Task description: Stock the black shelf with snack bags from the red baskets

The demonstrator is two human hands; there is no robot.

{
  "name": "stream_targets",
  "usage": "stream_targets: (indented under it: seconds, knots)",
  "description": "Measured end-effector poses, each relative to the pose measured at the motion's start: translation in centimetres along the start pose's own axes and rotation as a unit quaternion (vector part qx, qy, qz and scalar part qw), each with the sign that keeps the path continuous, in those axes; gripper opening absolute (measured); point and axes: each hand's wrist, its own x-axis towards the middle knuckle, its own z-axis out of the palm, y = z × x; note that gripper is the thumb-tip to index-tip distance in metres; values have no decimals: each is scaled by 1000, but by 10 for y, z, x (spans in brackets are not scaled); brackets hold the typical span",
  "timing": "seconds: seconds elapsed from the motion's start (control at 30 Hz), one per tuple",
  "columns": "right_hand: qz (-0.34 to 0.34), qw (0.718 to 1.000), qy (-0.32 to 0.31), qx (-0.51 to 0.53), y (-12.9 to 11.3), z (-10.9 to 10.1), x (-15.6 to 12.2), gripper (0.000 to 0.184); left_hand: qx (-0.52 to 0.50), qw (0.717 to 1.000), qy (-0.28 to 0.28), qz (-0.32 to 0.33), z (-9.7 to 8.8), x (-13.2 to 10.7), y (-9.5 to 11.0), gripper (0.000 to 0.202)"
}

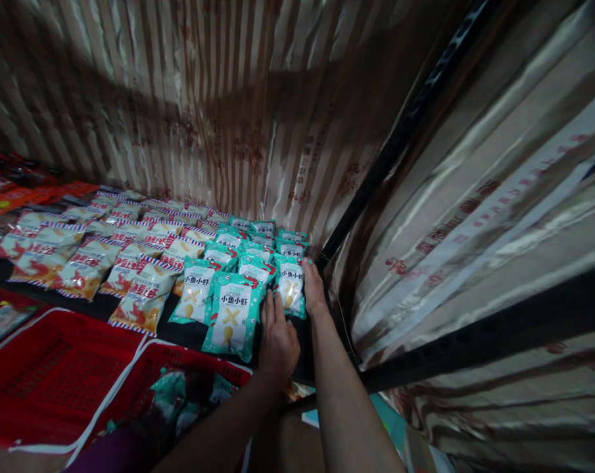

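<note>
A teal-edged snack bag [291, 288] with a white front stands at the right end of a display of matching bags, between my two hands. My left hand [278, 336] has its fingers stretched out along the bag's lower left side, beside another teal snack bag [231, 316] in the front row. Along the right side of the same bag rests my right hand [315, 289], its fingers straight and pointing away from me. Both hands look open, though how firmly they press on the bag cannot be made out.
White-and-orange snack bags [144, 292] fill rows to the left. Two red baskets [65, 368] with white rims sit below the shelf, the right one holding teal bags [169, 394]. A black pole [376, 171] and wrinkled striped curtains [218, 85] border the shelf.
</note>
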Motion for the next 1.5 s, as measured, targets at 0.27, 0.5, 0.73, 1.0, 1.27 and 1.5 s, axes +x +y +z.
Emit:
stream_targets:
  seconds: [0.27,0.5,0.73,1.0,1.27,1.5]
  knots:
    - [40,999,-18,16,-5,4,8,68,5,1000,-28,-5,-3,1,4,62]
    - [41,998,-29,27,-6,4,3,62,3,999,-33,-14,-2,6,7,61]
    - [68,997,-23,21,-12,9,0,60,9,1000,-21,-19,2,7,7,59]
    - [61,998,-16,14,-18,12,-3,59,-5,1000,6,-12,5,7,2,59]
    - [46,999,-6,-4,-3,12,10,62,-18,1000,2,-17,0,6,6,61]
    - [47,999,-15,13,-8,11,19,72,-15,1000,-6,-26,1,5,6,60]
